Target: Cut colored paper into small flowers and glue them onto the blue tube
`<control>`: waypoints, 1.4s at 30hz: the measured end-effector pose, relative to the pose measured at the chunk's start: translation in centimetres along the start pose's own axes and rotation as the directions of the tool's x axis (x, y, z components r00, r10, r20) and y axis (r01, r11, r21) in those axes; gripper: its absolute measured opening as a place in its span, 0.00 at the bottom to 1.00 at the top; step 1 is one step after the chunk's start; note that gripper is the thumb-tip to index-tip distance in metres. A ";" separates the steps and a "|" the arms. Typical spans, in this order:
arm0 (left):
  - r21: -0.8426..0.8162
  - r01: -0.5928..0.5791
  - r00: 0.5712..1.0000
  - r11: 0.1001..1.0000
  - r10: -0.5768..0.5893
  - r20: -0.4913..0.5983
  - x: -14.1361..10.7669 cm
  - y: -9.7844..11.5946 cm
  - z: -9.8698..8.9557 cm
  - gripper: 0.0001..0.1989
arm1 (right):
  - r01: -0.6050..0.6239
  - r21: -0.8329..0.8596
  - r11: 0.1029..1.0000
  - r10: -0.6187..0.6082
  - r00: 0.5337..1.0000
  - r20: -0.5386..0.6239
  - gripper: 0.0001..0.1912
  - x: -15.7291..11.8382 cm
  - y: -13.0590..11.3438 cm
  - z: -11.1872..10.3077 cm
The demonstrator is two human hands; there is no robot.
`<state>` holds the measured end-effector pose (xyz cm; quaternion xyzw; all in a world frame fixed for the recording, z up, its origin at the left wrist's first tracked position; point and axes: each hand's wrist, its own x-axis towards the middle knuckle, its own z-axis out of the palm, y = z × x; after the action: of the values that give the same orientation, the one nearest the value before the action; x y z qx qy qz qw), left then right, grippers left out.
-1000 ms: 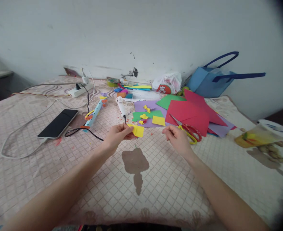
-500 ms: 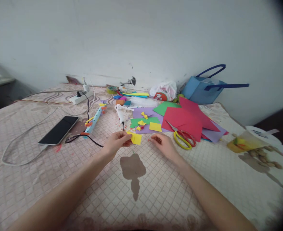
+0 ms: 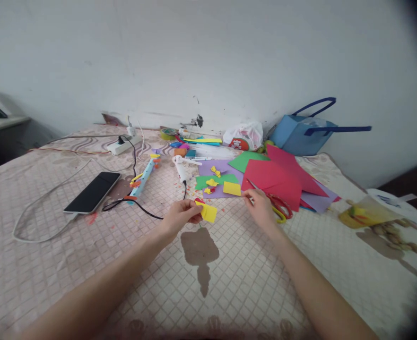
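My left hand (image 3: 183, 216) is closed in a pinch on a small yellow paper rectangle (image 3: 209, 213), held above the tablecloth. Something red (image 3: 199, 201) shows behind that hand's fingers. My right hand (image 3: 260, 208) has curled fingers with the tips close together, beside the right edge of another yellow paper piece (image 3: 231, 189). Whatever its fingertips hold, if anything, is too small to make out. Scissors (image 3: 282, 206) with red and yellow handles lie partly hidden behind the right hand. Small yellow folded bits (image 3: 212, 182) rest on green and purple sheets.
A white glue gun (image 3: 180, 169) with a black cord stands beyond my left hand. Red sheets (image 3: 270, 182) lie right of centre. On the left are a phone (image 3: 94, 192), a light-blue strip (image 3: 143, 179) and a power strip (image 3: 124, 145). A blue bag (image 3: 302, 134) stands by the wall.
My right hand has moved right and slightly away from me, to the edge of the lying yellow piece, now covering part of the scissors. The held yellow paper has tilted and shifted slightly right.
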<state>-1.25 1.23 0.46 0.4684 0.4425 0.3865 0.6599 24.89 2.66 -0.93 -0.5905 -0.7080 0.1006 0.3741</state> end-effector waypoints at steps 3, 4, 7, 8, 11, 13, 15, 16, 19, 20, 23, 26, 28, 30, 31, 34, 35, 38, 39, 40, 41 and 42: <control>0.027 -0.005 0.999 1.000 0.004 0.033 -0.3 0.0 0.3 0.14 | -0.016 0.098 0.995 0.012 0.999 0.049 0.09 -0.7 -2.3 0.7; 0.043 -0.013 0.999 0.999 0.010 0.050 -0.3 0.0 0.4 0.14 | -0.029 0.174 0.984 0.009 0.994 0.112 0.11 -1.1 -3.3 1.2; 0.109 -0.055 0.994 0.992 0.045 0.099 -0.5 -0.2 0.6 0.13 | -0.240 0.592 0.769 0.024 0.937 0.348 0.12 -2.4 -6.1 2.7; 0.127 -0.069 0.992 0.989 0.055 0.110 -0.5 -0.4 0.6 0.13 | -0.285 0.658 0.697 0.019 0.925 0.381 0.12 -2.7 -6.8 3.0; 0.153 -0.093 0.987 0.984 0.071 0.141 -0.4 -0.8 0.6 0.14 | -0.338 0.718 0.609 0.038 0.916 0.399 0.11 -3.3 -7.9 3.7; 0.158 -0.097 0.985 0.983 0.072 0.154 -0.2 -1.1 0.6 0.15 | -0.342 0.714 0.610 0.070 0.922 0.381 0.10 -3.3 -8.0 3.7; 0.176 -0.104 0.983 0.979 0.075 0.168 -0.2 -1.3 0.6 0.15 | -0.349 0.713 0.608 0.096 0.924 0.370 0.10 -3.3 -7.9 3.7; 0.190 -0.109 0.982 0.976 0.076 0.172 -0.1 -1.4 0.6 0.15 | -0.358 0.714 0.602 0.104 0.921 0.375 0.10 -3.3 -7.8 3.6; 0.219 -0.137 0.980 0.966 0.099 0.174 -0.2 -1.4 0.6 0.15 | -0.398 0.722 0.566 0.108 0.904 0.413 0.10 -3.4 -7.7 3.6; 0.214 -0.147 0.979 0.966 0.111 0.173 -0.2 -1.4 0.7 0.15 | -0.407 0.727 0.553 0.103 0.900 0.425 0.10 -3.5 -7.7 3.7; 0.190 -0.161 0.976 0.969 0.127 0.176 -0.2 -1.4 0.8 0.15 | -0.411 0.735 0.540 0.087 0.896 0.436 0.10 -3.6 -7.6 3.9; 0.177 -0.134 0.983 0.975 0.107 0.152 -0.2 -1.4 0.8 0.15 | -0.416 0.732 0.539 0.061 0.886 0.459 0.10 -3.8 -7.5 4.1; 0.177 -0.117 0.989 0.977 0.099 0.111 -0.3 -1.3 0.8 0.14 | -0.426 0.732 0.532 0.047 0.878 0.477 0.10 -3.9 -7.4 4.1; 0.179 -0.135 0.990 0.975 0.124 0.071 -0.3 -1.3 0.9 0.14 | -0.432 0.738 0.519 0.062 0.880 0.471 0.10 -4.0 -7.4 4.1; 0.172 -0.156 0.987 0.973 0.148 0.056 -0.4 -1.3 0.9 0.14 | -0.436 0.743 0.508 0.078 0.882 0.465 0.10 -4.1 -7.5 4.1; 0.123 -0.202 0.979 0.972 0.201 0.016 -0.3 -1.5 1.1 0.14 | -0.464 0.748 0.475 0.110 0.874 0.473 0.12 -4.4 -7.8 4.1; 0.099 -0.198 0.980 0.975 0.199 0.000 -0.3 -1.6 1.1 0.14 | -0.474 0.746 0.468 0.117 0.870 0.480 0.13 -4.5 -7.9 4.2; 0.025 -0.150 0.988 0.988 0.150 -0.027 -0.1 -1.9 1.2 0.13 | -0.478 0.744 0.466 0.146 0.871 0.469 0.14 -4.5 -8.0 4.6; 0.009 -0.131 0.991 0.991 0.131 -0.024 -0.1 -2.0 1.2 0.13 | -0.471 0.747 0.470 0.158 0.877 0.454 0.13 -4.5 -7.9 4.7; 0.002 -0.115 0.993 0.993 0.115 -0.020 0.0 -2.0 1.2 0.13 | -0.459 0.750 0.477 0.168 0.885 0.435 0.12 -4.4 -7.8 4.8; 0.003 -0.101 0.995 0.995 0.101 -0.014 0.0 -2.1 1.1 0.13 | -0.444 0.753 0.486 0.176 0.894 0.413 0.11 -4.3 -7.7 4.9; 0.010 -0.091 0.996 0.996 0.092 -0.009 0.1 -2.1 1.1 0.13 | -0.428 0.756 0.495 0.184 0.902 0.390 0.10 -4.2 -7.6 4.9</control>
<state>-0.01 0.46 -1.40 0.4894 0.4255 0.4164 0.6372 16.04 -1.82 -1.68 -0.4429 -0.5009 0.5618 0.4871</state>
